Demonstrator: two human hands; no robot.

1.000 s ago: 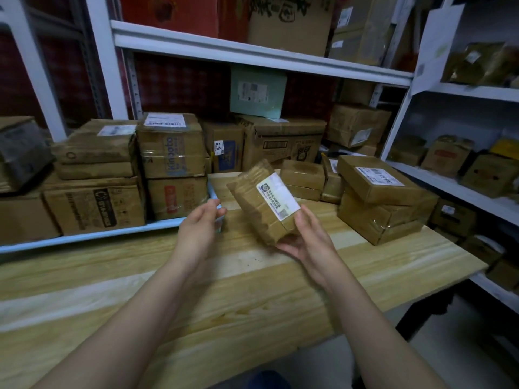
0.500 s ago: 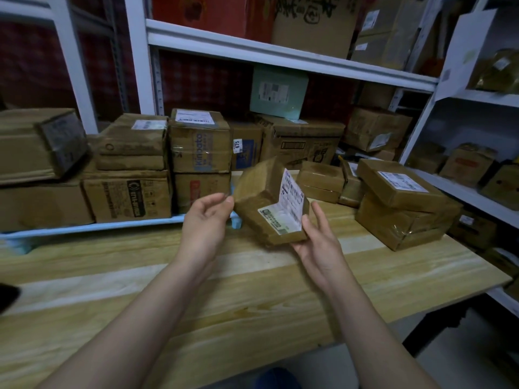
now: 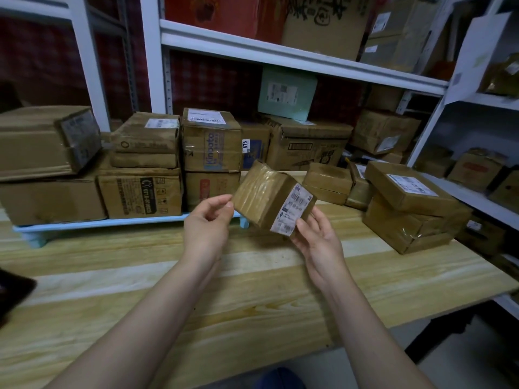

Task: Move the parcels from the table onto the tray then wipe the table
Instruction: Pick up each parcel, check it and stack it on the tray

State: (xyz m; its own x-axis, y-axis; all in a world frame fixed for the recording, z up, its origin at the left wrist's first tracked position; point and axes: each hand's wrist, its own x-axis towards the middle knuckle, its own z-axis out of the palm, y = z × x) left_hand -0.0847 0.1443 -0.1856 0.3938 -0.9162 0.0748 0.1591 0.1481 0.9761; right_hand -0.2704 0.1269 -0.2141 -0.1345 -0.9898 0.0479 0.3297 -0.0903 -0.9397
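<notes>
Now the parcel (image 3: 266, 199) has been rolled over in the hands. A second ago its white label faced up at the wearer, with only the right hand carrying it. The label has since swung round to the box's right-hand end, and a broad taped side shows instead. The left hand (image 3: 207, 220) has also closed in. Its thumb and forefinger are curled and appear to pinch the parcel's left corner. The right hand (image 3: 318, 242) cradles the labelled end from below, with the thumb on the label's lower edge and the other fingers loosely spread behind.

The parcel hangs in the air above the wooden surface (image 3: 252, 290), just in front of the right-hand end of the pale blue tray (image 3: 98, 223), touching neither. The view has turned left toward the tray, so this reads as a carry about to end in a placement. The tray is already stacked with boxes, and a pile of parcels (image 3: 407, 209) is still on the surface to the right, so wiping is some way off.

The parcel sits tilted, neither level nor upright. Its longer edges seem to slope from the far top corner down toward the right hand, though the box is squat enough that this is uncertain. The labelled end points right and toward the wearer.
</notes>
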